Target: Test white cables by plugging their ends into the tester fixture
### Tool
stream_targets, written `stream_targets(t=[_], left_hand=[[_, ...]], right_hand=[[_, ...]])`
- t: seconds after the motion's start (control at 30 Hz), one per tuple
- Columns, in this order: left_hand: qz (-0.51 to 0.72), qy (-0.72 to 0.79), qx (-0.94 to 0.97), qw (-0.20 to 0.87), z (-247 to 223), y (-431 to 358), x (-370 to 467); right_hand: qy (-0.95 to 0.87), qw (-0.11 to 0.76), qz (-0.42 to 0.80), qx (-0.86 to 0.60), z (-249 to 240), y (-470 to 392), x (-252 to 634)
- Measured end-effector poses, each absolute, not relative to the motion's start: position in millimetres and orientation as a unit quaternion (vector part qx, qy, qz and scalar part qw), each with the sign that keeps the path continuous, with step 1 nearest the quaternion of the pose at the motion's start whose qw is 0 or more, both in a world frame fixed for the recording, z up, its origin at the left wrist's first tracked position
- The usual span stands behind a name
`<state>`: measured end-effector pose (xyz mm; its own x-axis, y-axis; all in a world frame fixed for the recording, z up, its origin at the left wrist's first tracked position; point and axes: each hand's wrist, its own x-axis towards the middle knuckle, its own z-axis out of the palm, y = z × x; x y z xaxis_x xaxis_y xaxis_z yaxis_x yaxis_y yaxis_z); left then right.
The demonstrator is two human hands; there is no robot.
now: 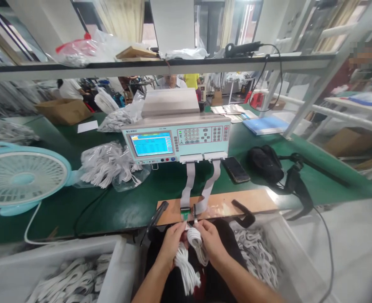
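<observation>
My left hand [174,240] pinches one end of a coiled white cable [186,269], whose bundle hangs below the fingers. Close beside it, my right hand [210,240] holds an end of the white cable near a second looped part [196,240]. Both hands are at the front edge of a wooden board [217,206], by a small green circuit board [186,215]. Two grey ribbon cables [188,181] run from there up to a bench tester [176,141] with a lit blue screen. Exactly how the cable ends meet the connectors is too small to tell.
Bins of coiled cables stand at the left [75,277] and right [258,256]. A blue fan [25,179], bagged cables [102,164], a phone [236,170] and a black bag [265,163] lie around the tester. A shelf [186,66] spans above; people are beyond.
</observation>
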<state>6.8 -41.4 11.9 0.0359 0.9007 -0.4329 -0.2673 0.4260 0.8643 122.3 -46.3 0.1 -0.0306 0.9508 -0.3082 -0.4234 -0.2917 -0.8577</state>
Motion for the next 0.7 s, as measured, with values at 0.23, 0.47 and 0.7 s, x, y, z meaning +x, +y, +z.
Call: stream_targets(t=[0.23, 0.47, 0.7], left_hand=[[0.493, 0.545, 0.288, 0.614, 1, -61, 10], [0.449, 0.484, 0.143, 0.738, -21, -86, 21], [0.383, 0.416, 0.014, 0.825, -39, -79, 34]], right_hand=[[-0.323, 0.517, 0.637, -0.473, 7, -69, 115], [-0.509, 0.386, 0.478, -0.603, 8, -84, 229], [-0.772, 0.278, 0.294, -0.491, 35, -114, 226]])
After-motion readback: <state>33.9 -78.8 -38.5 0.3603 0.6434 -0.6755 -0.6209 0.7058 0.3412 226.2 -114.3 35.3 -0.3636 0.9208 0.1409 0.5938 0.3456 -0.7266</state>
